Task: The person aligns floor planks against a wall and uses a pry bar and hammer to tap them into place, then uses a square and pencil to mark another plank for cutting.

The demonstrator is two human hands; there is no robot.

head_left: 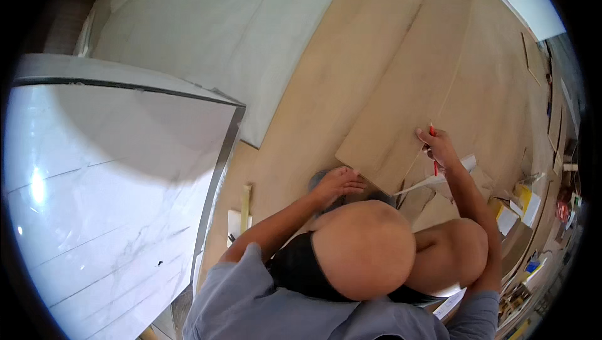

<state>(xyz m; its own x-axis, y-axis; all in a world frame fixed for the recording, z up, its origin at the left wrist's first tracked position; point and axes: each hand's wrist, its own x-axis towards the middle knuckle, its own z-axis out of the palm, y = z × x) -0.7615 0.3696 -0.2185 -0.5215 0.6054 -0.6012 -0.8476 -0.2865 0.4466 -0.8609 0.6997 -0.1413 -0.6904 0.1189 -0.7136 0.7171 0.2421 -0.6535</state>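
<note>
I crouch over brown board sheets [389, 120] on the floor. My left hand [338, 183] lies at the lower left edge of the top sheet, just in front of my bent knees, fingers loosely extended. My right hand [439, 149] grips a red pencil [433, 130] upright over that sheet, beside a pale line running along it. A thin white strip [420, 183] extends from near the sheet's lower corner toward the right, passing under my right arm. Part of the sheet's near edge is hidden by my left hand.
A white marble-look panel [125, 208] with a grey edge stands at the left. Pale grey sheeting [207, 33] covers the upper left. A yellowish strip [246, 199] lies left of my left arm. Yellow-and-white packages [527, 208] and assorted items crowd the right. A white surface [533, 1] is at top right.
</note>
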